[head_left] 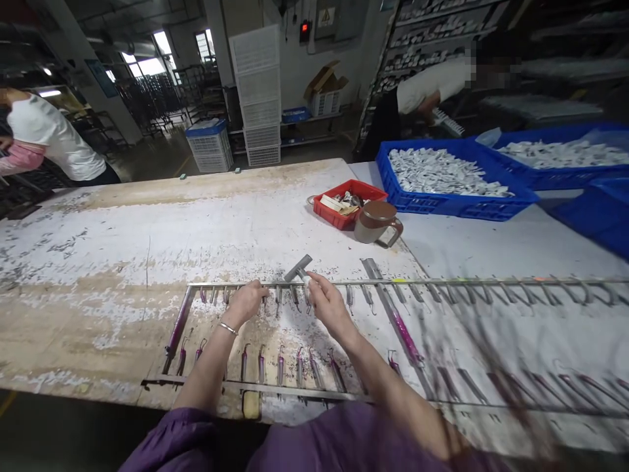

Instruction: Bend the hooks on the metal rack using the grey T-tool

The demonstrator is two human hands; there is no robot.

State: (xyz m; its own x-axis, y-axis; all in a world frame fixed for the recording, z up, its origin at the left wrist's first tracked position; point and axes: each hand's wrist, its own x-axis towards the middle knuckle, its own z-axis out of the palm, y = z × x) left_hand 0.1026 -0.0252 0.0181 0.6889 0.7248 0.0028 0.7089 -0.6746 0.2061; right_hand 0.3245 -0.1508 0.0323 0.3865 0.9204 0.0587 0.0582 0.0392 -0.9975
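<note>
A metal frame [314,393] with rows of small hooks lies flat on the worn white table. My left hand [246,303], with a bracelet at the wrist, is closed at the frame's far bar, its fingertips by a hook; what it may grip is too small to name. Just right of it, my right hand [327,305] is closed around the handle of a grey T-shaped scraper [298,267]. The scraper's wide head sits just beyond the far bar. Purple-coated hooks [280,367] stand along the near bar, and a purple-stained crossbar [405,335] is right of my right hand.
A red basket [327,214] of small parts and a brown-grey mug [372,226] stand beyond the frame. Blue crates [462,204] of white pieces are at the back right. One person [54,137] is at the left, another [435,85] at the back right. Dark blurred strands cross the lower right.
</note>
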